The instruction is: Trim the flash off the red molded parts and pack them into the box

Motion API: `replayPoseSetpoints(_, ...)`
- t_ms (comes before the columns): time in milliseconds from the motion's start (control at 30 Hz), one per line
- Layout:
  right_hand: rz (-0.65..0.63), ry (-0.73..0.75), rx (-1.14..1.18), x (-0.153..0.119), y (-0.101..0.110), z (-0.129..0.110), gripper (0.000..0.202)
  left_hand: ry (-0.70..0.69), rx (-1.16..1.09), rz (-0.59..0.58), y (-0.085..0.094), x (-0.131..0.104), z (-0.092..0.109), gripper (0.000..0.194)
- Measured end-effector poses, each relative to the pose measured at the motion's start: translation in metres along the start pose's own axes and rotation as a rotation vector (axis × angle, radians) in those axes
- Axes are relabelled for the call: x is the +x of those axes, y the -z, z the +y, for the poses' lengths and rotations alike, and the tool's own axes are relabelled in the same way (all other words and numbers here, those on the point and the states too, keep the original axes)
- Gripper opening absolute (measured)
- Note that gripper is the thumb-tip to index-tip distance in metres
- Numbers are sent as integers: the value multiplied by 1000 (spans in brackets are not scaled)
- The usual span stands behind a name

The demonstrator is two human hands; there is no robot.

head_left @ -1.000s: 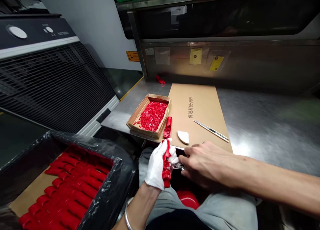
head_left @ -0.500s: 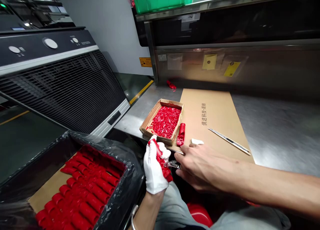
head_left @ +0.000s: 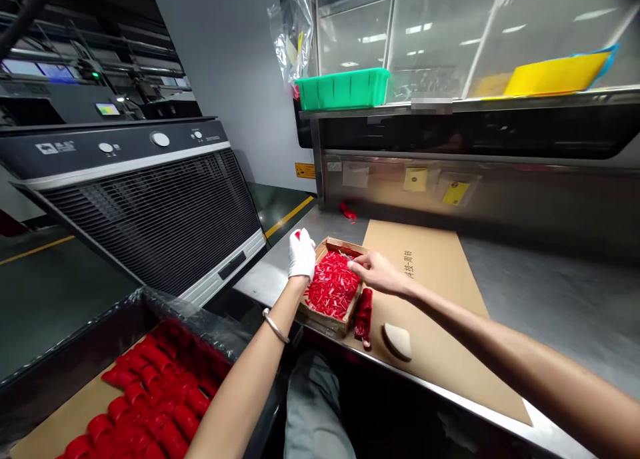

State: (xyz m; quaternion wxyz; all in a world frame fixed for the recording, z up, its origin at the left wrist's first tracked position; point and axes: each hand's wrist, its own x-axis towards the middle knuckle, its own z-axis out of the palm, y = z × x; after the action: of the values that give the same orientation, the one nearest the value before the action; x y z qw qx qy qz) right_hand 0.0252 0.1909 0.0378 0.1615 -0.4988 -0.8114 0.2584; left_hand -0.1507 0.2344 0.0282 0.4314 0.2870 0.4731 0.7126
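My gloved left hand (head_left: 301,258) is closed around a red plastic part, of which only a small bit shows at the fingertips, beside the left rim of a shallow cardboard box. Small red scraps (head_left: 333,282) fill this box (head_left: 327,320). Over its right back corner, my bare right hand (head_left: 376,271) is closed on metal pliers (head_left: 345,254), their tip above the scraps. Another red part (head_left: 363,318) lies on the cardboard sheet (head_left: 435,319) just right of the box. A whitish curved piece (head_left: 398,341) rests farther right.
A black-lined bin (head_left: 145,306) with rows of red parts (head_left: 150,386) stands at the lower left. Behind it is a dark louvred machine (head_left: 165,212). A shelf above the metal table bears a green tray (head_left: 344,90) and a yellow bin (head_left: 557,74). A red piece (head_left: 348,211) lies at the back.
Both hands have moved forward from the table's front edge to the scrap box, and the pliers have come away from the red part in my left hand. The view has tilted up.
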Motion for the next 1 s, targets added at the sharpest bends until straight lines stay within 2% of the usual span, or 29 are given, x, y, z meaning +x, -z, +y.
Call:
replayPoseSetpoints(67, 11, -36, 20, -9, 1, 13, 42, 45, -27, -36, 7, -7, 1, 17)
replayPoseSetpoints(167, 52, -94, 7, -31, 10, 38, 47, 161, -101, -141, 21, -37, 6, 18)
replayPoseSetpoints(267, 146, -218, -84, -63, 25, 80, 46, 329, -168, -251, 36, -80, 11, 19)
replayPoseSetpoints(400, 295, -483, -318, -112, 30, 146, 38, 698, -369, -367, 47, -133, 11, 18)
replayPoseSetpoints(433, 319, -519, -376, -123, 28, 160, 37, 742, -412, -392, 47, -143, 11, 19)
replayPoseSetpoints(500, 353, -526, -469, -140, 20, 178, 37, 733, -446, -432, 45, -162, 10, 24)
replayPoseSetpoints(567, 393, -487, -528, -151, 13, 185, 43, 681, -438, -453, 41, -177, 9, 28)
replayPoseSetpoints(667, 430, -397, -551, -163, 4, 179, 49, 621, -405, -434, 38, -193, 9, 31)
replayPoseSetpoints(833, 244, -176, -427, -174, -14, 162, 38, 661, -404, -353, 37, -202, 8, 30)
replayPoseSetpoints(1000, 194, -174, -348, -173, -29, 172, 26, 685, -407, -328, 37, -207, 10, 28)
